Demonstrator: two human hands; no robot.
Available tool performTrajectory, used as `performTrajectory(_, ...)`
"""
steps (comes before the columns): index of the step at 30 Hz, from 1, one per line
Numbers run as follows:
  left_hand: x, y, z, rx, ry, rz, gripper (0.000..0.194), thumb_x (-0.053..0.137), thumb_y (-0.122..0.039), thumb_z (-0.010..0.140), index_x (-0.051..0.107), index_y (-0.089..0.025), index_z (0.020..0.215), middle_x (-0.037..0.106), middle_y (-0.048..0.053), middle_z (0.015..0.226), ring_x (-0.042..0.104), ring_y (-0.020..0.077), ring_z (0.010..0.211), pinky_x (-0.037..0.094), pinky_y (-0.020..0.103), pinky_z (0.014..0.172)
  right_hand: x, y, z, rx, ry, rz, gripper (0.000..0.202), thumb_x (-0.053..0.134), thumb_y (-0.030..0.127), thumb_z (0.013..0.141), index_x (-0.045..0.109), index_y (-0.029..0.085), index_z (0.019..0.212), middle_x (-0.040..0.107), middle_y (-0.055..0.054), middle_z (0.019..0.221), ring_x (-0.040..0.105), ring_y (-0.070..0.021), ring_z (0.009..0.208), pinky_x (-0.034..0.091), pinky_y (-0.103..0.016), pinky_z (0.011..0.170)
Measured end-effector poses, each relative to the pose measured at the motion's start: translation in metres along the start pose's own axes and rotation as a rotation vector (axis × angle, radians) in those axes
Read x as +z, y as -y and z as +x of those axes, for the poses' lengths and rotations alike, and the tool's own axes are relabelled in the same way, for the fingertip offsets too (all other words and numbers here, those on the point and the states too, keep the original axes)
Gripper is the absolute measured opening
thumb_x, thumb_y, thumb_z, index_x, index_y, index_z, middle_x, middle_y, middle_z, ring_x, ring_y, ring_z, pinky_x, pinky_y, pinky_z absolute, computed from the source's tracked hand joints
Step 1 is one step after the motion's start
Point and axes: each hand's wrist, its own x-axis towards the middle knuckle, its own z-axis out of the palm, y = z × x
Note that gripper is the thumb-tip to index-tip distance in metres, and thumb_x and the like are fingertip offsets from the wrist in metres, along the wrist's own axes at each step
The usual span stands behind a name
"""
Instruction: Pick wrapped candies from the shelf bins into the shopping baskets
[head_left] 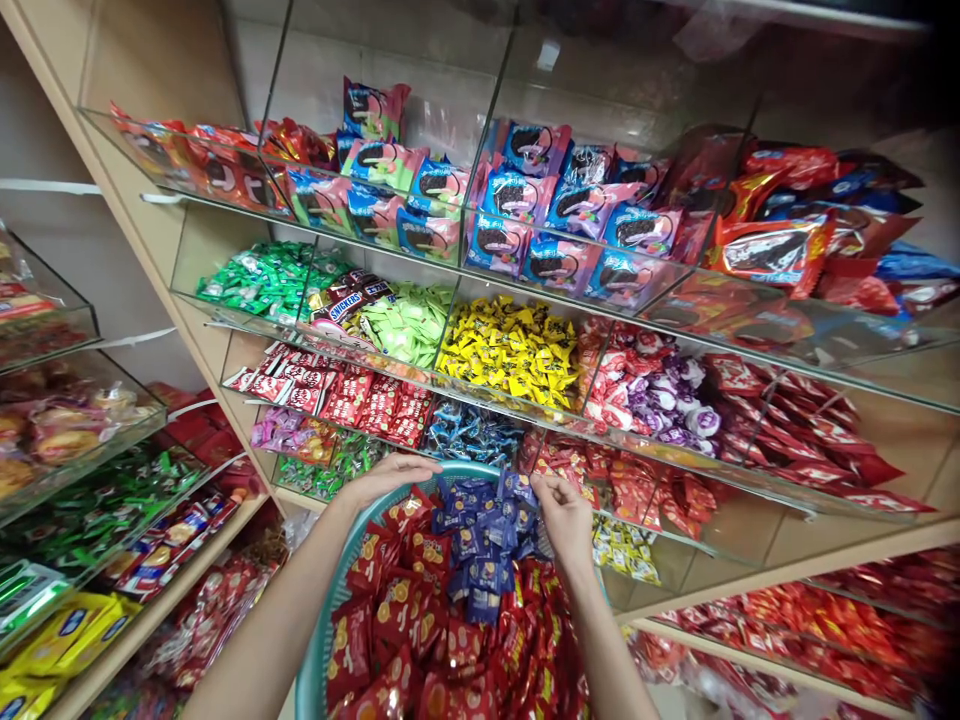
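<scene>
A teal plastic basket [335,570] stands in front of me, heaped with red candy packets [405,600] and a cluster of dark blue candy packets [480,535] at its far side. My left hand [390,478] lies over the basket's far left rim, its fingers closed along the edge. At the far right of the basket, my right hand [564,515] has thumb and fingers pinched together at the edge of the blue packets, where one packet [517,490] meets the fingertips. Part of the right rim is hidden by my right wrist.
Glass-fronted shelves rise ahead, holding yellow candies [510,350], green packets [274,280], purple-wrapped sweets [675,395] and Oreo-type packs [510,195]. A small compartment of bright blue packets [474,432] sits just beyond the basket. Another shelf unit [142,610] stands at left.
</scene>
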Motion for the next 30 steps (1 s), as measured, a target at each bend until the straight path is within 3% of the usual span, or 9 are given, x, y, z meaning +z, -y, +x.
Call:
performTrajectory(4,0.0,0.002,0.002,-0.004,-0.006,0.005,0.038,0.061,-0.042,0.067,0.065,-0.019,0.097,0.06,0.004,0.11,0.05,0.0213,0.107,0.034,0.03,0.096,-0.007,-0.012,-0.013,0.059,0.07,-0.049,0.033,0.065,0.048,0.061,0.061,0.016,0.071,0.061,-0.002,0.057,0.049,-0.013,0.049,0.036,-0.024,0.047)
performTrajectory(11,-0.001,0.014,0.009,-0.002,-0.03,0.038,0.037,0.061,-0.043,0.066,0.066,-0.02,0.095,0.059,0.003,0.112,0.049,0.0219,0.108,0.033,0.03,0.097,-0.027,-0.009,-0.037,0.075,0.42,-0.169,0.025,0.062,0.042,0.067,0.062,0.017,0.068,0.056,0.002,0.058,0.044,-0.0099,0.052,0.031,-0.022,0.05)
performTrajectory(15,0.001,0.011,0.007,-0.013,-0.032,0.014,0.037,0.062,-0.043,0.066,0.066,-0.021,0.094,0.058,0.004,0.114,0.049,0.0228,0.108,0.034,0.03,0.095,-0.044,-0.013,-0.048,0.173,0.57,-0.211,0.025,0.061,0.042,0.068,0.061,0.017,0.066,0.052,0.003,0.053,0.038,-0.0084,0.047,0.025,-0.021,0.046)
performTrajectory(30,0.003,0.005,0.005,-0.036,-0.031,0.014,0.039,0.061,-0.043,0.066,0.066,-0.018,0.095,0.058,0.006,0.114,0.049,0.0236,0.107,0.035,0.03,0.094,-0.019,-0.027,-0.077,0.244,0.593,-0.232,0.027,0.062,0.041,0.067,0.054,0.016,0.061,0.043,0.005,0.051,0.033,-0.0072,0.048,0.023,-0.021,0.046)
